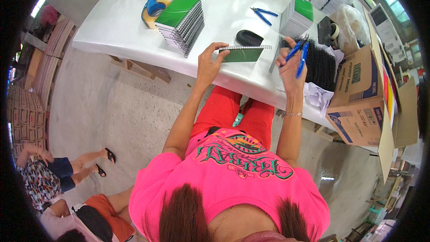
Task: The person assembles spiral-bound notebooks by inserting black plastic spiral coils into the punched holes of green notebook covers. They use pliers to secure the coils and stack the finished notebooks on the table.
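Green spiral notebook (pixel 243 54) lies flat at the near edge of the white table (pixel 112 31), coil along its far side. Left hand (pixel 208 65) grips its left end, fingers curled over the top at 9 o'clock of the cover. Right hand (pixel 291 62), at 3 o'clock, clenched round blue-handled pliers (pixel 299 54), clear of the notebook. Black coils (pixel 320 62) beyond; green notebook stack (pixel 181 18) at 10 o'clock.

A notebook (pixel 242 54) lies on the table (pixel 134 31) between two notebook stacks (pixel 181 18) (pixel 298 17), pliers (pixel 264 14) behind it.
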Demonstrator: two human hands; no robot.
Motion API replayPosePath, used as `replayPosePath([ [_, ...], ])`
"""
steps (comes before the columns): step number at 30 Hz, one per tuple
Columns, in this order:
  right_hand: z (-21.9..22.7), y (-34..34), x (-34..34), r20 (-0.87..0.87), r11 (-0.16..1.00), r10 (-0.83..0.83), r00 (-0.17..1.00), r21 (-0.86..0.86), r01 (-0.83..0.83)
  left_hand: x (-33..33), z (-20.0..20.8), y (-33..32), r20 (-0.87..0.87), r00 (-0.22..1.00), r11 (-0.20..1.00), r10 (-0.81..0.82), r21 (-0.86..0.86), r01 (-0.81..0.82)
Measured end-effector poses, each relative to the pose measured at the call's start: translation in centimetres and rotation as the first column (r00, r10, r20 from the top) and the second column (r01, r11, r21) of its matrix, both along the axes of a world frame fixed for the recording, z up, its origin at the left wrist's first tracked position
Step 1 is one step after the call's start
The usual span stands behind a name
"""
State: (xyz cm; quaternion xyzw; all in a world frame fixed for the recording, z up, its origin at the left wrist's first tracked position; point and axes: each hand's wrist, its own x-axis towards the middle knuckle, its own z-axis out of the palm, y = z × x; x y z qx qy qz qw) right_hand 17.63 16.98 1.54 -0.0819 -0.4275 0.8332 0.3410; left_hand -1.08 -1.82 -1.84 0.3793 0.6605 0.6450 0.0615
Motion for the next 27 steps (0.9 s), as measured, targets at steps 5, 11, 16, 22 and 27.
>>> replayPosePath([
  [5,1.9,-6.5,-0.2,-0.236,0.87,0.323,0.916,-0.306,-0.386,0.3,0.2,0.2,0.053,0.998,1.0,-0.02,-0.008,0.021],
  [11,-1.5,-10.0,-2.9,0.445,0.943,-0.023,0.895,0.307,-0.128,0.2,0.2,0.4,0.01,1.0,1.0,0.003,-0.004,-0.003],
  [16,-0.9,-11.6,-3.5,0.497,0.677,-0.378,0.781,0.724,-0.134,-0.3,-0.7,0.4,-0.101,0.994,0.999,0.046,-0.023,-0.048],
  [22,-1.5,-12.3,-4.1,0.305,0.295,-0.65,0.696,0.945,-0.139,-0.2,-1.2,0.4,-0.021,0.999,0.999,-0.04,0.033,0.04],
  [27,-1.8,-12.6,-4.5,0.256,0.229,-0.673,0.694,0.964,-0.134,0.1,-0.7,0.2,0.096,0.993,0.997,-0.075,0.011,0.075],
])
